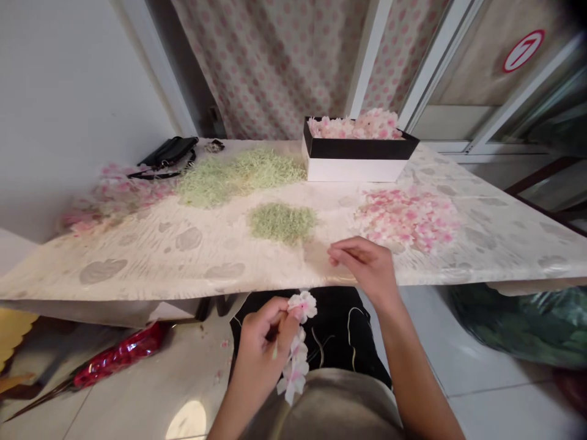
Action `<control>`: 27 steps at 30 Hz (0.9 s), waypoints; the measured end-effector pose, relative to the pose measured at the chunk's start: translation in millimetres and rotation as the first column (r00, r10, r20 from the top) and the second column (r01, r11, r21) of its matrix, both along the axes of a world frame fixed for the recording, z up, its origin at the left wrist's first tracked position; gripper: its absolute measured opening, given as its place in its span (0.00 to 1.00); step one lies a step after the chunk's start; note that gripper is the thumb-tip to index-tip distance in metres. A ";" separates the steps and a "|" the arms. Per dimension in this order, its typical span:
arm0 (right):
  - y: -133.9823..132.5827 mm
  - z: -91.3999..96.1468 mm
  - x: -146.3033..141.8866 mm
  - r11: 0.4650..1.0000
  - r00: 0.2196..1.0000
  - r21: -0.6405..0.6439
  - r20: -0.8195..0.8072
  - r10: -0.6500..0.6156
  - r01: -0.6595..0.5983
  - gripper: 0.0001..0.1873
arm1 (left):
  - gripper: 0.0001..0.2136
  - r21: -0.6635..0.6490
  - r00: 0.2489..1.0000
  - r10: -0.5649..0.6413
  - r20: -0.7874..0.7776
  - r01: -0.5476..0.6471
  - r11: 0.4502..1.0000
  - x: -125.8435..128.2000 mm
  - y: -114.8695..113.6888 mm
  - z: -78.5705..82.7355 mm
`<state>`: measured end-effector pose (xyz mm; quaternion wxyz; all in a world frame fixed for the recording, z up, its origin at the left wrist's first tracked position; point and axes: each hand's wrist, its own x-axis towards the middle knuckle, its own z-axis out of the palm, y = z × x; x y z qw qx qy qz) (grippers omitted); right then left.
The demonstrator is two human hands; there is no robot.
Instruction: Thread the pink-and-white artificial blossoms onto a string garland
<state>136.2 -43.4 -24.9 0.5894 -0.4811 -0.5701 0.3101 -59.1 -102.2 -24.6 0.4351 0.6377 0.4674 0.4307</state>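
My left hand [266, 339] is closed round a thin stem strung with white-pink artificial flowers [298, 348], held below the table's front edge above my lap. My right hand [362, 266] rests on the table edge with its fingers pinched together; whatever they pinch is too small to make out. Just beyond it lie a loose pile of pink petals [408, 217] and a small heap of green fibres [282, 221].
A black-and-white box [358, 156] full of pink blossoms stands at the back. A larger green heap [238, 174], a pink pile [110, 195] and a black bag [167, 153] lie left. Red foil wrap [119, 354] lies on the floor.
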 end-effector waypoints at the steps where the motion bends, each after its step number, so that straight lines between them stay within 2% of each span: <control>1: -17.7 4.6 -0.4 1.000 1.000 0.003 -0.017 0.014 -0.014 0.03 | 0.09 0.009 1.000 0.007 -0.005 -0.006 1.000 -0.1 -2.4 2.6; 4: -66.9 16.0 -3.3 0.986 0.986 -0.002 0.002 0.164 -0.164 0.05 | 0.07 0.037 0.999 -0.022 -0.028 0.023 0.999 2.2 -11.4 10.6; 5: -78.6 17.9 -5.1 0.973 0.973 -0.017 0.010 0.232 -0.232 0.06 | 0.07 0.048 0.998 -0.045 -0.038 0.047 0.998 3.7 -14.4 13.0; 7: -92.4 18.7 -9.4 0.956 0.957 -0.046 0.000 0.291 -0.291 0.09 | 0.07 0.069 0.994 -0.094 -0.054 0.098 0.993 6.9 -19.4 16.8; 10: -95.4 16.5 -15.3 0.950 0.952 -0.070 -0.056 0.302 -0.306 0.08 | 0.08 0.091 0.986 -0.156 -0.066 0.162 0.983 9.9 -23.4 20.0; 14: -95.0 16.6 -17.8 0.958 0.952 -0.034 -0.121 0.280 -0.286 0.07 | 0.08 0.112 0.970 -0.232 -0.067 0.239 0.965 9.7 -23.9 20.6; 27: -102.4 22.1 -15.7 0.959 0.963 -0.085 -0.035 0.268 -0.270 0.11 | 0.08 0.179 0.935 -0.295 -0.199 0.330 0.927 10.9 -23.3 16.4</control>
